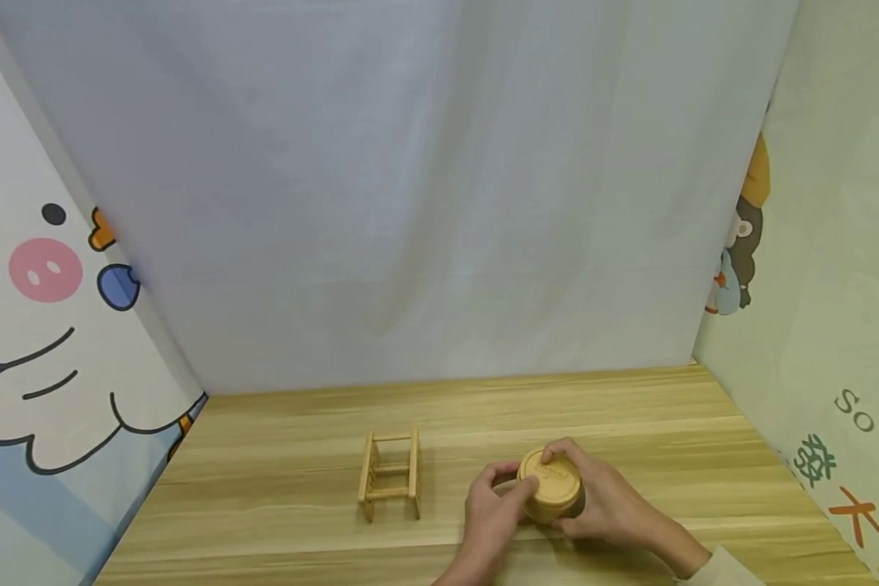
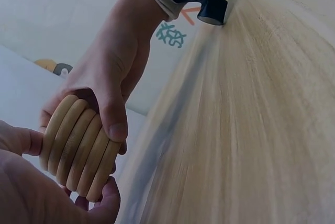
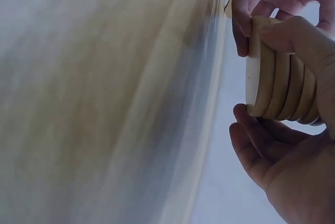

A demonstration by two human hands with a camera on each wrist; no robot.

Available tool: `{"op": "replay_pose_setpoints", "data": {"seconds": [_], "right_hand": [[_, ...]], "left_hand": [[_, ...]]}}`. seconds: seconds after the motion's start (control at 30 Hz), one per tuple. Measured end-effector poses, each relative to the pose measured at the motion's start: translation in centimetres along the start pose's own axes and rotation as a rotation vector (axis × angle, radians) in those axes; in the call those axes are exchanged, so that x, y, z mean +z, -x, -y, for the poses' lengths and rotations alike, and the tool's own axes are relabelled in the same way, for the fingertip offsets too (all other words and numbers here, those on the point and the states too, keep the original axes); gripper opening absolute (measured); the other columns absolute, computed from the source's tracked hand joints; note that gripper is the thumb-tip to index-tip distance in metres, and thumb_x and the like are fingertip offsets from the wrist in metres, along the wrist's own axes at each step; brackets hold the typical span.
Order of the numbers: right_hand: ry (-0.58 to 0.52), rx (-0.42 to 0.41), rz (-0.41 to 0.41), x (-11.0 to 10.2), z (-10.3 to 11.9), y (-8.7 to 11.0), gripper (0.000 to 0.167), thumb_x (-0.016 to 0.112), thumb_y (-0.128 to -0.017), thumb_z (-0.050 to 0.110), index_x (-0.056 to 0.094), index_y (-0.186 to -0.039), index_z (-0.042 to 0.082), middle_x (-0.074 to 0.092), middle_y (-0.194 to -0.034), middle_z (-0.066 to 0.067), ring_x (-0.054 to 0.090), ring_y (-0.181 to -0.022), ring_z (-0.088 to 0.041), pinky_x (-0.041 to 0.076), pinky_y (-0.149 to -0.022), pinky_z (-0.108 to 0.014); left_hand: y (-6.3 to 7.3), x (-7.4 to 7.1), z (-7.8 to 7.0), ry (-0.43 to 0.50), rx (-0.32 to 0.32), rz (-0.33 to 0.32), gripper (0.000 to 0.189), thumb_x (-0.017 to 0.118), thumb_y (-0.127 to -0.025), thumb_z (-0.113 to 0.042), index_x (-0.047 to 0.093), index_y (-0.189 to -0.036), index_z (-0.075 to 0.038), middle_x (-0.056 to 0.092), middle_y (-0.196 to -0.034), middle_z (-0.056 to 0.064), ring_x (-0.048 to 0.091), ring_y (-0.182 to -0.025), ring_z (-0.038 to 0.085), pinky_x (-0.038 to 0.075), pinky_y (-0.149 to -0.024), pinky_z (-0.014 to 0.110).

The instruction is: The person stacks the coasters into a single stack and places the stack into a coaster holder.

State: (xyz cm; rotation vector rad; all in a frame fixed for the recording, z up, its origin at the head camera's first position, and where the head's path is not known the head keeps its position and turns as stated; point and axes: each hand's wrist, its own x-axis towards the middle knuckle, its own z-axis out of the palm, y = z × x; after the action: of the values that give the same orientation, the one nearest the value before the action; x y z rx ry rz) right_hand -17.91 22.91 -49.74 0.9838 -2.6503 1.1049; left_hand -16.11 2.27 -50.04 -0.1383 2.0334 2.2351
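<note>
Both hands hold a stack of several round wooden coasters [image 1: 553, 483] between them, to the right of the table's middle. The top coaster carries an engraved mark, seen in the head view. My left hand [image 1: 492, 506] grips the stack's left side, with its thumb on the top face. From the right, my right hand [image 1: 606, 498] curls round the stack, fingertips at the top rim and thumb low down. In the left wrist view the coasters [image 2: 76, 148] lie tightly face to face. The right wrist view shows a pale, flat end face on the stack [image 3: 253, 77].
A small wooden rack [image 1: 388, 493] with slatted sides stands on the wood-grain table [image 1: 278, 529], left of the hands. A white curtain [image 1: 410, 203] hangs behind the table. Printed cartoon panels flank it, one at left [image 1: 15, 179] and one at right [image 1: 835, 244].
</note>
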Motion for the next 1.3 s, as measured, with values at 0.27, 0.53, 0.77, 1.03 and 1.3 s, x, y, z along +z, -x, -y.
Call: {"op": "replay_pose_setpoints", "data": {"seconds": [0.27,0.53,0.77,1.03,1.3], "right_hand": [[0.003,-0.004,-0.009,-0.2,0.4,-0.1,0.089,0.102,-0.070,0.005,0.050,-0.139,0.024,0.067,-0.140,-0.003,0.069,-0.126,-0.030,0.059,-0.104,-0.046],[-0.036,-0.023,-0.028,-0.5,1.0,-0.3,0.089,0.101,-0.072,0.004,0.049,-0.143,0.023,0.068,-0.141,-0.001,0.066,-0.128,-0.020,0.056,-0.107,-0.040],[-0.104,-0.059,-0.070,-0.5,0.7,-0.4,0.090,0.100,-0.075,0.003,0.049,-0.148,0.018,0.068,-0.140,-0.004,0.065,-0.124,-0.010,0.059,-0.102,-0.035],[-0.183,-0.073,-0.108,-0.6,1.0,-0.2,0.097,0.099,-0.081,0.004,0.045,-0.161,0.013,0.063,-0.147,-0.008,0.062,-0.130,-0.008,0.057,-0.108,-0.030],[-0.218,-0.102,-0.177,-0.1,0.9,-0.1,0.096,0.095,-0.088,0.005,0.042,-0.168,0.009,0.056,-0.160,-0.003,0.055,-0.137,-0.004,0.055,-0.108,-0.027]], "left_hand": [[0.1,-0.5,-0.2,0.103,-0.014,0.040,0.046,0.080,-0.095,-0.011,0.067,-0.136,0.004,0.065,-0.136,0.017,0.071,-0.103,0.018,0.062,-0.084,0.031],[-0.1,-0.9,-0.7,0.206,-0.075,0.059,0.050,0.078,-0.096,-0.011,0.063,-0.139,0.007,0.065,-0.132,0.017,0.069,-0.105,0.020,0.063,-0.089,0.032],[-0.1,-1.7,-0.9,0.307,-0.129,0.149,0.054,0.075,-0.102,-0.020,0.056,-0.145,0.008,0.067,-0.135,0.016,0.074,-0.112,0.021,0.063,-0.100,0.039],[-0.1,-1.9,-0.9,0.432,-0.155,0.174,0.041,0.071,-0.102,-0.015,0.059,-0.137,0.002,0.070,-0.128,0.013,0.077,-0.105,0.019,0.064,-0.097,0.038],[-0.1,-2.3,-0.9,0.499,-0.168,0.238,0.052,0.067,-0.106,-0.020,0.054,-0.149,0.007,0.062,-0.140,0.014,0.076,-0.114,0.021,0.060,-0.107,0.046]]}}
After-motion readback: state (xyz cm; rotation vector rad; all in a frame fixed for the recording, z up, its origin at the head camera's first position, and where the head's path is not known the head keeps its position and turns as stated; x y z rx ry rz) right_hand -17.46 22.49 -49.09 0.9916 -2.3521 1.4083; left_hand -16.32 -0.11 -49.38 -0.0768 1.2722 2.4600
